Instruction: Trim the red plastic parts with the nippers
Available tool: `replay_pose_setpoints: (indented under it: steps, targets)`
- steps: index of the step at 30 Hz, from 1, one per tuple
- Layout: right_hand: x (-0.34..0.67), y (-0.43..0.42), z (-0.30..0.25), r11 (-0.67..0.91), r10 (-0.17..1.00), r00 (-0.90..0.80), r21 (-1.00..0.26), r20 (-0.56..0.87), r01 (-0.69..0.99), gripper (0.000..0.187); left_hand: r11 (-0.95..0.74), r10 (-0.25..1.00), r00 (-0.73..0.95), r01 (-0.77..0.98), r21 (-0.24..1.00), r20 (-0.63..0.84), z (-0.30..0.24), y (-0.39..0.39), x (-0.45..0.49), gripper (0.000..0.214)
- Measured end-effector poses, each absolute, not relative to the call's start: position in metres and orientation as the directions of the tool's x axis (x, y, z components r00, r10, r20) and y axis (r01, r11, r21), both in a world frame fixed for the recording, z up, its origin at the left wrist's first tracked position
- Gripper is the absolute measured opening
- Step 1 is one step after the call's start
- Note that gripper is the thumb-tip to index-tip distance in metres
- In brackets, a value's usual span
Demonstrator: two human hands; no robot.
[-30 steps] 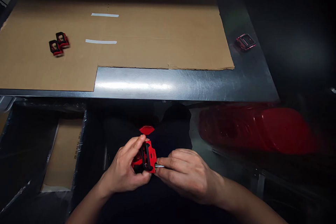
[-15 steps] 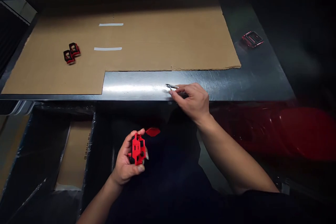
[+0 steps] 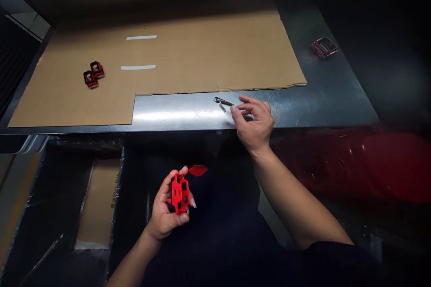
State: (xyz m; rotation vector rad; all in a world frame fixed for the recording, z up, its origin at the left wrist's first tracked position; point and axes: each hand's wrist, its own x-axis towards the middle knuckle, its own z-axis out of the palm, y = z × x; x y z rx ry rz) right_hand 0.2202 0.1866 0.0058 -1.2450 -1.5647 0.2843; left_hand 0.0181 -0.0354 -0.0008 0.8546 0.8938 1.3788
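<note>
My left hand is closed round a small red plastic part with black inside, held low over my dark lap. My right hand rests on the front edge of the steel table, fingers loosely apart. Its fingertips are right at the end of a small metal tool that lies on the steel. A loose red flake sits just above my left hand.
A cardboard sheet with two white tape strips covers most of the table. Two red-and-black parts lie on it at the left, another part on the steel at far right. A plastic-lined box is lower left, a red container lower right.
My right hand left the red part, carried the metal tool up to the table and laid it on the steel. My left hand kept the red part and turned it slightly.
</note>
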Motion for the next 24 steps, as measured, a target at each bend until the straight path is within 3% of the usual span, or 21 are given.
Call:
replay_pose_setpoints:
  steps: [2, 4, 6, 8, 12, 16, 20, 24]
  targets:
    - [0.221, 0.156, 0.016, 0.374, 0.893, 0.078, -0.828, 0.443, 0.418, 0.011, 0.002, 1.0, -0.014, -0.34, 0.941, -0.007, 0.0, -0.038, 0.017, 0.08]
    - [0.222, 0.121, 0.024, 0.202, 0.971, -0.172, -0.954, 0.165, 0.223, 0.013, -0.013, 1.0, -0.02, -0.163, 0.986, 0.01, 0.001, -0.039, 0.015, 0.081]
    - [0.222, 0.09, 0.028, -0.073, 0.882, -0.458, -0.993, -0.108, 0.093, 0.017, -0.042, 0.999, -0.006, 0.068, 0.997, 0.043, 0.005, -0.038, 0.014, 0.082]
    - [0.222, 0.068, 0.03, -0.323, 0.723, -0.641, -0.946, -0.257, 0.015, 0.024, -0.107, 0.994, 0.044, 0.269, 0.957, 0.099, 0.011, -0.035, 0.013, 0.082]
    - [0.222, 0.054, 0.027, -0.571, 0.567, -0.776, -0.811, -0.276, -0.128, 0.033, -0.234, 0.971, 0.157, 0.443, 0.865, 0.182, 0.021, -0.026, 0.014, 0.081]
    - [0.221, 0.057, 0.03, -0.552, 0.58, -0.753, -0.83, -0.311, -0.082, 0.037, -0.295, 0.953, 0.216, 0.52, 0.801, 0.211, 0.022, -0.022, 0.014, 0.079]
    - [0.216, 0.055, 0.037, -0.353, 0.65, -0.682, -0.928, -0.334, 0.118, 0.038, -0.391, 0.92, 0.29, 0.615, 0.684, 0.265, 0.017, -0.021, 0.011, 0.085]
    - [0.212, 0.052, 0.038, -0.189, 0.718, -0.653, -0.97, -0.243, 0.153, 0.027, -0.446, 0.888, 0.266, 0.694, 0.565, 0.375, 0.012, -0.021, 0.008, 0.102]
